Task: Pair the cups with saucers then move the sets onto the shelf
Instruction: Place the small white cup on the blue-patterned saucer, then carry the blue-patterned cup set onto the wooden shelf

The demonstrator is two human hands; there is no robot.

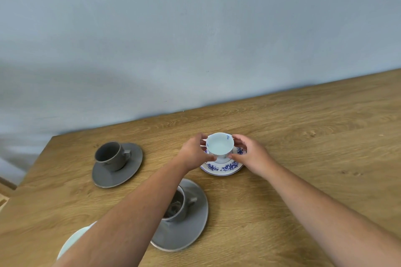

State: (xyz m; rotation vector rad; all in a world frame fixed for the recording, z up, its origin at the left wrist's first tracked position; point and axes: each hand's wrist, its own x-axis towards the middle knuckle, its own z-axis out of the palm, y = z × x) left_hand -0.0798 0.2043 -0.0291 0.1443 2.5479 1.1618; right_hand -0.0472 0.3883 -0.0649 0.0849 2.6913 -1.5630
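**Both hands on the blue-flowered cup and saucer**

Pale blue wall (195,28) runs behind a wooden table (303,136), and no shelf shows in this view. Near the middle of the table the left hand (193,153) and the right hand (249,154) close in from either side on a white cup (219,145) that stands on a blue-flowered saucer (223,168). Fingers and thumbs wrap the cup's sides, and the thumbs reach down toward its foot; whether they also touch the saucer I cannot tell.

To carry this set well, it seems best to take the weight at the saucer rim, steady the cup with the fingers, lift level and keep the cup centred so it does not slide.

Count: three cups are visible, two grey and one white. Four saucers show. One grey cup (111,155) sits on a grey saucer (130,171) to the left. A second grey cup (180,206), partly hidden by the left forearm, sits on another grey saucer (191,230) nearer the person. A pale saucer (72,243) peeks out at the lower left, its top hidden.
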